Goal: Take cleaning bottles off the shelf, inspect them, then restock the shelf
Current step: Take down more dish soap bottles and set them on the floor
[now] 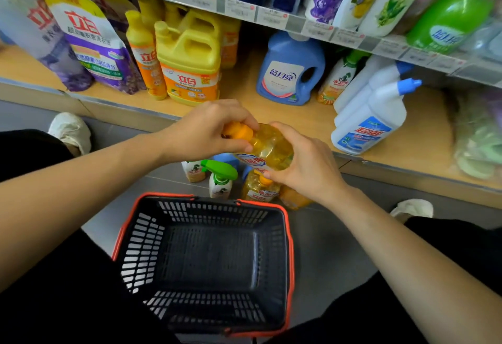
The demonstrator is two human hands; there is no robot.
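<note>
1. Left hand (pixel 206 129) pinches the cap (pixel 237 132); right hand (pixel 304 164) grips the bottle (pixel 271 145), held above the floor by the shelf (pixel 298 123).
2. Twisting could loosen the cap and spill.

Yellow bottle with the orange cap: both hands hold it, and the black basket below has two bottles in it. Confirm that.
Not quite. The head view shows the black basket empty; the loose bottles stand on the floor beyond it. The left hand and right hand do hold the yellow bottle.
</note>
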